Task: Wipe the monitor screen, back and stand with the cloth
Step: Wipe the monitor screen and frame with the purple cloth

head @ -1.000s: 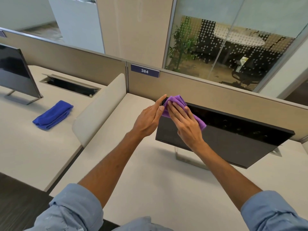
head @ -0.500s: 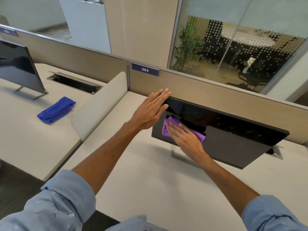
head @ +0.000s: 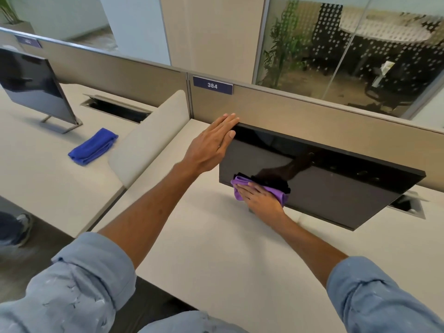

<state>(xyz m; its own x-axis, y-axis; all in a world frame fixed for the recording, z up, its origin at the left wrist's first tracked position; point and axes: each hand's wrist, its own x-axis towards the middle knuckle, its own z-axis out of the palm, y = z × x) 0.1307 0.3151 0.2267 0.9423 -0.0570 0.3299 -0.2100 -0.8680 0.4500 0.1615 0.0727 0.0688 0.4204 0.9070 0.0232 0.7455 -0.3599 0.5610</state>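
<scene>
Head view | left hand point(head: 211, 146) lying flat, fingers together, against monitor point(head: 336, 188) top-left corner | right hand point(head: 260, 197), fingers straight, slightly spread, pressing purple cloth point(head: 240, 185) against screen's lower-left corner | monitor standing on desk point(head: 216, 248)

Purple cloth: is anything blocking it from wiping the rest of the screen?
Nothing visible. The right hand presses the purple cloth to the screen at lower left; the left hand only touches the top corner.

Monitor point(head: 336, 188) on desk point(head: 216, 248) before partition point(head: 312, 116), cloth point(head: 238, 184) at its lower left corner, 2nd monitor point(head: 31, 85) far left
</scene>
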